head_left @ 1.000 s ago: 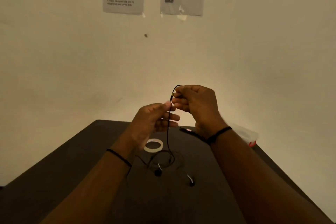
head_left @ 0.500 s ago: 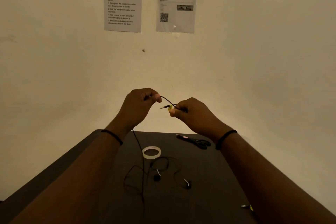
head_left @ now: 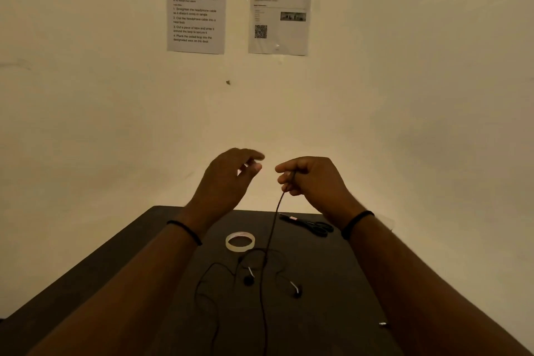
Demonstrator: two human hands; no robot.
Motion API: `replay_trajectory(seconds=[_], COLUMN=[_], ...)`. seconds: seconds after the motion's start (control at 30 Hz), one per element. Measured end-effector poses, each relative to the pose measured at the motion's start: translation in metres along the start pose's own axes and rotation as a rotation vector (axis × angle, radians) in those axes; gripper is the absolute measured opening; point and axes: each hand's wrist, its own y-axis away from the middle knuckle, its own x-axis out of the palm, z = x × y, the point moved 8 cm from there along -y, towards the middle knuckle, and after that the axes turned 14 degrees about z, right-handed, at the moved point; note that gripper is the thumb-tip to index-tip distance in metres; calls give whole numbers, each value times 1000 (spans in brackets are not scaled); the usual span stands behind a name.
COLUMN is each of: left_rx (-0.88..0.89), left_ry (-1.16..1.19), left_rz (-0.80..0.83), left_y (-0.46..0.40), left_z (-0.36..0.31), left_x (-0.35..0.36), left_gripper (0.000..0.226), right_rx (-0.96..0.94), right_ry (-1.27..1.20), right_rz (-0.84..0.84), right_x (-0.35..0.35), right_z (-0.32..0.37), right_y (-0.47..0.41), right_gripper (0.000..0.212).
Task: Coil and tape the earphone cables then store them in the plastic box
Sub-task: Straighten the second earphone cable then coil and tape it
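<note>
Left hand point(head_left: 228, 179) is up in the air with fingers loose and spread, holding nothing, a bit blurry so it's probably mid-move. Just right of it, the right hand point(head_left: 310, 179) has its fingers curled round one end of the earphone cable point(head_left: 270, 237), pinching it near the top while the rest hangs straight down to the worktop point(head_left: 332, 269).

What could go wrong, imo: the slack down there is a loose mess of loops, so if the coiling starts off that one pinch, the loops could cross and knot up. The dangling run also passes right beside the tape roll point(head_left: 240, 241), so a tug might snag or drag it. The earbuds point(head_left: 296, 290) could swing off the near edge too if the cable gets pulled up fast.

The cable itself is thin, black and floppy, still fully uncoiled, with both buds lying on the worktop a little apart. Scissors point(head_left: 313, 225) sit further right, untouched. I can't spot the plastic box anywhere in view.
</note>
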Motion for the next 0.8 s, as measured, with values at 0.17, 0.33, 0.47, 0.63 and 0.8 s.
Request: replay_trajectory(seconds=[0.17, 0.33, 0.47, 0.63, 0.8], left_rx=[47, 109, -1, -18, -100], left_ry=[110, 198, 375, 317, 140], left_rz=[189, 266, 318, 387, 282], left_y=[-13, -12, -12, -15, -20], left_z=[0, -7, -3, -14, -7], left_x=[13, 19, 21, 22, 12], left_gripper=[30, 25, 23, 15, 16], right_rx=[-13, 44, 58, -23, -14], right_ry=[-338, -571, -346, -152, 24], right_rz=[260, 400, 218, 117, 72], right_x=[20, 25, 13, 6, 5], right_z=[3, -6, -13, -3, 6], right_y=[3, 7, 2, -3, -7], right_gripper=[41, 47, 11, 6, 9])
